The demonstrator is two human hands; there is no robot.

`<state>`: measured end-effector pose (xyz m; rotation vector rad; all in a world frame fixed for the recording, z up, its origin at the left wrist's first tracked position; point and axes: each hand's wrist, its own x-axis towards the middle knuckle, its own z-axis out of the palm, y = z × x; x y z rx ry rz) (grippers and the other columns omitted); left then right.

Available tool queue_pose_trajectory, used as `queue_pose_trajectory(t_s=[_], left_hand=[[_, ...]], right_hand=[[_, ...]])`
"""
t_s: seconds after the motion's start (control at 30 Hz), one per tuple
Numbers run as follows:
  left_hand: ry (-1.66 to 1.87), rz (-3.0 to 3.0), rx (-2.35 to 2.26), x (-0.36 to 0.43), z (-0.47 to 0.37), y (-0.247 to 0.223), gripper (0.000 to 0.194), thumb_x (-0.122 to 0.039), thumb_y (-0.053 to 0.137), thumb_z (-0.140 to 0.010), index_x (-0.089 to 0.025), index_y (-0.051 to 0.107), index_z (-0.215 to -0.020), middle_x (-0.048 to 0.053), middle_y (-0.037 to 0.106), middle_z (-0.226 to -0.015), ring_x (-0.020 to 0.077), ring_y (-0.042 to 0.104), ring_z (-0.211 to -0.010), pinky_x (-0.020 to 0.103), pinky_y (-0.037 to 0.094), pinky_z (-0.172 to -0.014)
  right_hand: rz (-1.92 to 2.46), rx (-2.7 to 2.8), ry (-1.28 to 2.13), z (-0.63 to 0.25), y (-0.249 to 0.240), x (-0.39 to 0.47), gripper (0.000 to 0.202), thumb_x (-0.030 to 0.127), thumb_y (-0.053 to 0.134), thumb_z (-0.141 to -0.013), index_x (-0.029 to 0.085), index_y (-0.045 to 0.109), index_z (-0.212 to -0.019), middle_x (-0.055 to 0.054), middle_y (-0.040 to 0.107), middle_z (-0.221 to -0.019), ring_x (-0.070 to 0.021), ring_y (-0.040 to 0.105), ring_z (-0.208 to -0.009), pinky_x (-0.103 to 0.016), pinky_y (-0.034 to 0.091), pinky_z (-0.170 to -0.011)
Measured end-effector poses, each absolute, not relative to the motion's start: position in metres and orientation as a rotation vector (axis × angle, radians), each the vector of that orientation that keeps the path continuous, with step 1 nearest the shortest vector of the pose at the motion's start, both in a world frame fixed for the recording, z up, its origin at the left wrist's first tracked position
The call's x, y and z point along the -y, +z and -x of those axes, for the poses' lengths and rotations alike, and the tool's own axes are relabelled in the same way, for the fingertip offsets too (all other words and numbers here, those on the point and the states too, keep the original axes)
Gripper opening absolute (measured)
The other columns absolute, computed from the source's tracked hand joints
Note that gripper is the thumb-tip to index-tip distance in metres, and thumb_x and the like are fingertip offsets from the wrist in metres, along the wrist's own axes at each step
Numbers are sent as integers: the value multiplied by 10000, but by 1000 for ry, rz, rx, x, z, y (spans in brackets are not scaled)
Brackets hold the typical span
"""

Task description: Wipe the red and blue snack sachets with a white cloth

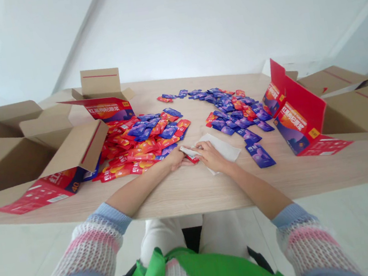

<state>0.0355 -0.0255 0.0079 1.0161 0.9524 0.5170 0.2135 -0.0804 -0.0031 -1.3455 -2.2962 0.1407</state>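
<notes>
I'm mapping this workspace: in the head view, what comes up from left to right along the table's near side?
Left open carton, nearest red sachets, left hand, right hand, nearest blue sachet, right open carton.

Two hands, two heaps, at least three boxes, one table.
One left hand [176,159] and one right hand [211,156] share one visible red sachet [193,159] and one white piece [187,150]; one white sheet [225,148] lies on the table [165,198], and whether these whites are separate cannot be told. The left heap [144,149] and right heap [235,112] both mix two kinds, red and blue-purple; overlapping sachets prevent an exact count. Boxes show one at far left [109,110], one at near left [48,190] and at least one at right [294,123], overlapping flaps obscuring the exact total.
</notes>
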Motion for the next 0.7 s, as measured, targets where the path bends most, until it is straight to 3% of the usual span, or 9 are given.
queue_pose_trajectory(t_s=[0.33,0.57,0.7], left_hand=[[524,-1009,-1084,28,-43,13,322,-22,318,-889,-82,559,-1093,63,683,-685,149,677,-593,295,577,-635],[548,-953,-1104,26,-44,14,313,-23,387,-850,-77,645,-1020,80,700,-690,171,680,-602,282,573,-610],[557,-945,-1051,24,-42,10,311,-19,388,-832,-63,652,-989,90,697,-675,174,680,-587,286,574,-594]], right_hand=[[1817,2105,-33,-259,-9,56,337,277,388,-948,158,607,-1175,-135,575,-1160,-249,488,-1085,-385,382,-967],[1747,1615,4,-266,0,68,468,347,240,-971,108,518,-1262,-171,614,-1180,-276,554,-1104,-404,426,-928],[1538,1639,72,-241,11,84,509,371,197,-976,134,457,-1343,-158,586,-1248,-261,541,-1158,-394,429,-956]])
